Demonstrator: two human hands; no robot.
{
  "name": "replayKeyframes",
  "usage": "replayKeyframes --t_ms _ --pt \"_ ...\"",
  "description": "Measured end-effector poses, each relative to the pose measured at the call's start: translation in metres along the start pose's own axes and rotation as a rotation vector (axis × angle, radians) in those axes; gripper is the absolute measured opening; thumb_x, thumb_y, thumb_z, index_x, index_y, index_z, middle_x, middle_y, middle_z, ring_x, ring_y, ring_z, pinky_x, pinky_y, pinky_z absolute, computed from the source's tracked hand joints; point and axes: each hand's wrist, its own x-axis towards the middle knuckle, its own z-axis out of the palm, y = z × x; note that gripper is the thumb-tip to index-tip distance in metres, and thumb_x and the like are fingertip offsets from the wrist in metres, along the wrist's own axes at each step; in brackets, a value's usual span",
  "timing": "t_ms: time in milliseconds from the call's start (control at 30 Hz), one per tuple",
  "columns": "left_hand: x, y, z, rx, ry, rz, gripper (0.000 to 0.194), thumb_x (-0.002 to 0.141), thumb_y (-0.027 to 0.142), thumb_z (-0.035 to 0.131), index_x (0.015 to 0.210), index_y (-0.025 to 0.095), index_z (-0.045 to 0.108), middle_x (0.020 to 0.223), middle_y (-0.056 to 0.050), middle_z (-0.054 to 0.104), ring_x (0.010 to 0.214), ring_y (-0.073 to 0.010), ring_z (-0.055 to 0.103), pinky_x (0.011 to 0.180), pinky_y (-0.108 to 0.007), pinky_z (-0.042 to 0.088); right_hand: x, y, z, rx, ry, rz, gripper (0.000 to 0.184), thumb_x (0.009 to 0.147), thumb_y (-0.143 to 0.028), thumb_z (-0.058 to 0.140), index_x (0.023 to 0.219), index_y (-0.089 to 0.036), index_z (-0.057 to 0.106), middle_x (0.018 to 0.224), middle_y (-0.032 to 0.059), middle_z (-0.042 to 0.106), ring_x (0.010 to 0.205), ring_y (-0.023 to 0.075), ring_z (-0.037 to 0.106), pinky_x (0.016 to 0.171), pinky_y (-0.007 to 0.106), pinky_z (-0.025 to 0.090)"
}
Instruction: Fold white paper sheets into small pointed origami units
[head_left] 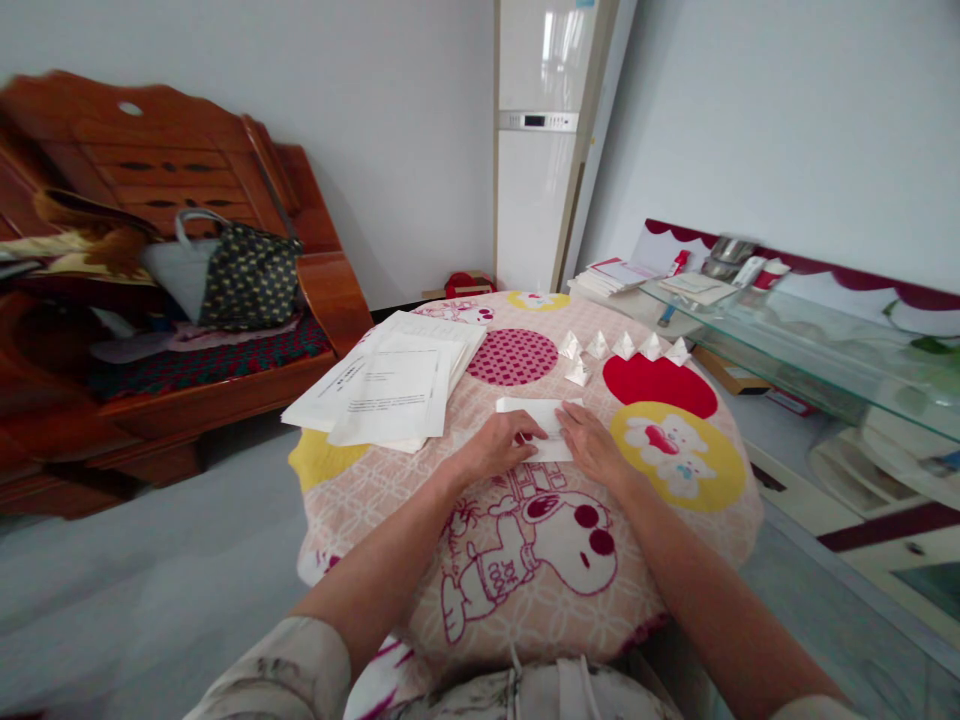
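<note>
A white sheet of paper (551, 451), folded into a strip, lies on the round table in front of me. Bent fingers of my left hand (504, 442) are closed on its left part. My right hand (592, 442) presses its right end, fingers held together on the paper. Where the fingertips meet the strip, the fold is partly hidden. Beyond the strip stand several small folded paper pyramids (625, 346), most of them in a row and one (577, 371) nearer to me. A stack of printed sheets (397, 385) lies to the left of my hands.
A patterned cloth (517, 357) covers the table. At the right stands a glass-topped cabinet (810, 345) with papers (611, 275) and small items. A wooden bench (187, 180) with a spotted bag (251, 275) is at the left. A tall air conditioner (536, 190) stands behind.
</note>
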Motion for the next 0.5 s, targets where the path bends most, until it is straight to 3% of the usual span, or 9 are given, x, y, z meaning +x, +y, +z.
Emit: replayKeyframes --t_ms 100,200,300,400,500 --pt "0.006 0.006 0.019 0.065 0.015 -0.059 0.028 0.078 0.004 0.058 0.097 0.016 0.075 0.095 -0.005 0.070 0.086 -0.0166 0.065 0.086 -0.030 0.053 0.002 -0.005 -0.008 0.056 0.056 0.039 0.034 0.092 -0.015 0.048 0.116 -0.015 0.073 0.131 0.0178 0.066 0.124 0.0284 0.058 0.109 0.044 0.043" --pt "0.007 0.003 0.027 0.045 0.027 -0.101 0.028 0.075 0.003 0.059 0.095 0.016 0.074 0.091 -0.004 0.068 0.079 -0.0145 0.063 0.078 -0.026 0.053 0.002 -0.016 -0.020 0.149 0.085 0.169 0.021 0.086 -0.015 0.055 0.085 -0.017 0.075 0.096 0.0117 0.076 0.093 0.0235 0.066 0.088 0.035 0.051" --pt "0.006 -0.001 0.027 0.004 0.039 -0.111 0.027 0.073 0.004 0.061 0.094 0.016 0.073 0.089 -0.003 0.066 0.077 -0.0137 0.062 0.075 -0.025 0.052 0.000 -0.030 -0.029 0.327 -0.062 0.339 0.014 0.081 -0.022 0.061 0.076 -0.018 0.072 0.071 0.0037 0.072 0.067 0.0170 0.063 0.062 0.025 0.045" --pt "0.006 -0.001 0.026 -0.009 0.046 -0.113 0.026 0.071 0.004 0.061 0.092 0.016 0.072 0.086 -0.002 0.065 0.075 -0.0135 0.061 0.073 -0.025 0.051 -0.002 -0.044 -0.034 0.366 -0.201 0.357 0.007 0.074 -0.020 0.065 0.071 -0.017 0.071 0.066 0.0015 0.069 0.062 0.0153 0.060 0.057 0.024 0.039" --pt "0.006 0.000 0.026 -0.017 0.044 -0.120 0.026 0.070 0.004 0.062 0.091 0.015 0.071 0.085 -0.002 0.064 0.074 -0.0132 0.060 0.072 -0.025 0.050 -0.001 -0.052 -0.036 0.294 -0.244 0.350 0.006 0.071 -0.017 0.065 0.072 -0.018 0.071 0.063 0.0002 0.066 0.061 0.0146 0.057 0.057 0.025 0.035"
